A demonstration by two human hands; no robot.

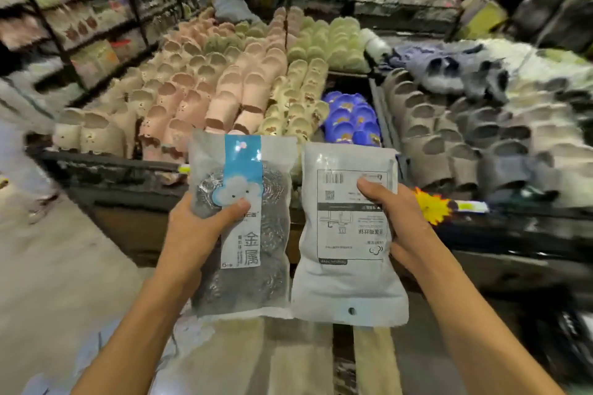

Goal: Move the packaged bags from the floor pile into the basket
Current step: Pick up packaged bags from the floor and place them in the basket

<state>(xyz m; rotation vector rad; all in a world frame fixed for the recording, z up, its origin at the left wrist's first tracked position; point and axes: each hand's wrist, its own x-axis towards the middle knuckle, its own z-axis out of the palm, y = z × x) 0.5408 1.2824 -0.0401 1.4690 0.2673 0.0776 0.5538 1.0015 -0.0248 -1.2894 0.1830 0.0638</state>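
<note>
I hold two packaged bags upright in front of me, side by side. My left hand (200, 228) grips the bag of steel scourers (253, 269), its front with a blue stripe and cloud picture facing me, thumb across the front. My right hand (401, 221) grips a second bag (340, 272), its grey printed back facing me and upside down, thumb on the label. The two bags nearly touch at their inner edges. No basket and no floor pile is in view.
Directly ahead stands a low black display bin (128, 167) packed with rows of pink, cream, green, blue and grey slippers (231, 96). Shelves of goods (80, 9) line the left. A person's legs (29, 170) are at the far left on the grey floor.
</note>
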